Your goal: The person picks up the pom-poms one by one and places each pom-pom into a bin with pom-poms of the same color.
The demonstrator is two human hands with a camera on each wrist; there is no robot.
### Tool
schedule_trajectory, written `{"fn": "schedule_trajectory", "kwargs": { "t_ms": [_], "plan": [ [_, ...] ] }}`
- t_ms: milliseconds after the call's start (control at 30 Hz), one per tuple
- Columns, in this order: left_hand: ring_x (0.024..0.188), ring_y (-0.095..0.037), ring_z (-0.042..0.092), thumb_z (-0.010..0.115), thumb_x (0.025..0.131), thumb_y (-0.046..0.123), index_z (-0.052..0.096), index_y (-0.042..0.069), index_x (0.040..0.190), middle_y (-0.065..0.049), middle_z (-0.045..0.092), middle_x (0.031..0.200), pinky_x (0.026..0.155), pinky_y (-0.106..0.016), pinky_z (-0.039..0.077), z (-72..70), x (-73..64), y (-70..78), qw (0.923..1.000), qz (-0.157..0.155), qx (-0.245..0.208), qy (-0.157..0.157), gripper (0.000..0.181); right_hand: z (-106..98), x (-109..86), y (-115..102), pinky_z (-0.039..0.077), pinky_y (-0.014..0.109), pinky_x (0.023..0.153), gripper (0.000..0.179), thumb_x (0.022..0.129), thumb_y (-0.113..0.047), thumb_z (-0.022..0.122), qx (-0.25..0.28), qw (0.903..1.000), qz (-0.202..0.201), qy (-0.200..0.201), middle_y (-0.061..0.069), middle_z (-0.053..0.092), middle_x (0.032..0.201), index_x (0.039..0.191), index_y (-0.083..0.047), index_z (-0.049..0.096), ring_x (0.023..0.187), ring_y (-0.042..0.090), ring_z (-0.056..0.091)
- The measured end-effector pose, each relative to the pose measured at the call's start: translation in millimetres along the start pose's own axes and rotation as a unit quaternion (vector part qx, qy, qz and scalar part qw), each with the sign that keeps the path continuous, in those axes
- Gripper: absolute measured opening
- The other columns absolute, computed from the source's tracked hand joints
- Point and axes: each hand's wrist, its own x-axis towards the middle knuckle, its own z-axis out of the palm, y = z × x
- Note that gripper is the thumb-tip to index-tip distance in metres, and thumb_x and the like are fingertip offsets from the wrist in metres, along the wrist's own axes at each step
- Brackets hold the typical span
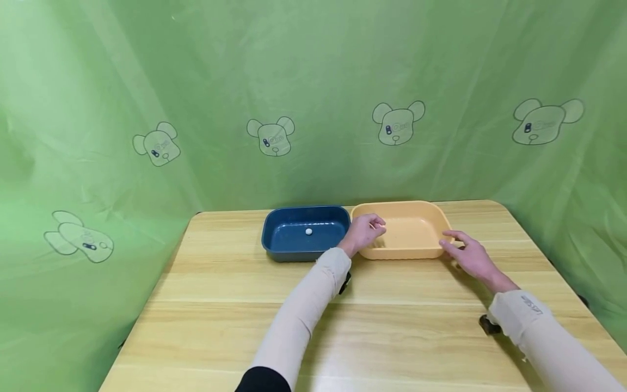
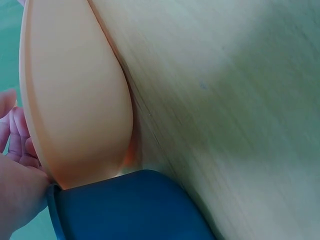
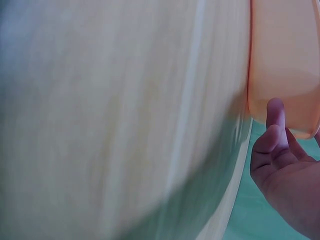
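Note:
A dark blue tray point(image 1: 306, 256) and a light orange tray point(image 1: 399, 253) sit side by side on the table. One small white ball point(image 1: 308, 232) lies on the blue tray's floor. My left hand point(image 1: 363, 233) reaches over the orange tray's left end, fingers bent and thumb near the index finger; whether anything tiny sits between them is hidden. The left wrist view shows that hand point(image 2: 20, 175) beyond the trays' rims. At the orange tray's right end, my right hand point(image 1: 470, 257) touches the rim with extended fingers and thumb, and the right wrist view shows it point(image 3: 285, 172) against the end wall.
The trays stand near the far edge of the light wooden table point(image 1: 235, 321). Behind and around it hangs a green curtain point(image 1: 323, 65) with printed bear heads. Both forearms cross the table from the near side.

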Motion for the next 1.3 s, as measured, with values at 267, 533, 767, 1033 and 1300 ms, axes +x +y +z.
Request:
{"fn": "schedule_trajectory", "kwargs": {
  "t_ms": [267, 533, 767, 1033, 1300],
  "plan": [
    [0.074, -0.006, 0.054, 0.066, 0.088, 0.01, 0.069, 0.001, 0.105, 0.006, 0.058, 0.079, 0.06, -0.015, 0.045, -2.6, 0.1, -4.8, 0.9996, 0.002, -0.028, 0.008, 0.019, 5, 1.3, -1, 0.052, 0.033, 0.055, 0.064, 0.095, -0.044, 0.051, 0.001, 1.0, -0.003, 0.001, 0.026, 0.056, 0.107, 0.139, 0.002, 0.04, 0.075, 0.023, 0.062],
    [0.073, -0.006, 0.054, 0.067, 0.088, 0.011, 0.07, 0.001, 0.103, 0.007, 0.059, 0.078, 0.06, -0.016, 0.045, -6.5, -2.5, -4.9, 0.9991, 0.007, -0.04, 0.013, 0.019, 4, 2.6, -1, 0.053, 0.033, 0.056, 0.065, 0.095, -0.045, 0.05, -0.001, 1.0, -0.003, -0.001, 0.027, 0.055, 0.109, 0.14, 0.001, 0.04, 0.078, 0.024, 0.063],
    [0.071, -0.005, 0.055, 0.066, 0.086, 0.012, 0.07, 0.003, 0.1, 0.006, 0.06, 0.077, 0.063, -0.016, 0.045, -20.2, -15.3, -2.2, 0.9989, 0.021, -0.042, 0.004, 0.016, -2, 2.5, -1, 0.053, 0.034, 0.057, 0.065, 0.096, -0.045, 0.049, -0.008, 0.9999, 0.0, -0.01, 0.026, 0.051, 0.115, 0.141, 0.0, 0.038, 0.082, 0.027, 0.062],
    [0.077, -0.007, 0.054, 0.062, 0.092, 0.018, 0.07, 0.004, 0.104, 0.005, 0.063, 0.085, 0.07, -0.017, 0.046, -50.7, -42.0, -9.9, 0.9996, 0.003, -0.018, -0.021, 0.02, -3, 2.9, -3, 0.054, 0.035, 0.059, 0.067, 0.096, -0.045, 0.048, -0.018, 0.9996, 0.004, -0.023, 0.028, 0.059, 0.106, 0.142, 0.002, 0.036, 0.084, 0.03, 0.061],
    [0.104, -0.014, 0.054, 0.055, 0.095, 0.034, 0.067, 0.013, 0.116, 0.0, 0.061, 0.111, 0.089, -0.028, 0.044, -78.8, -76.3, -21.4, 0.9884, 0.008, 0.151, -0.019, 0.032, -4, 3.6, -15, 0.053, 0.046, 0.071, 0.067, 0.099, -0.042, 0.043, -0.074, 0.9966, -0.026, -0.024, 0.038, 0.042, 0.129, 0.142, 0.007, 0.029, 0.099, 0.046, 0.056]
  ]
}}
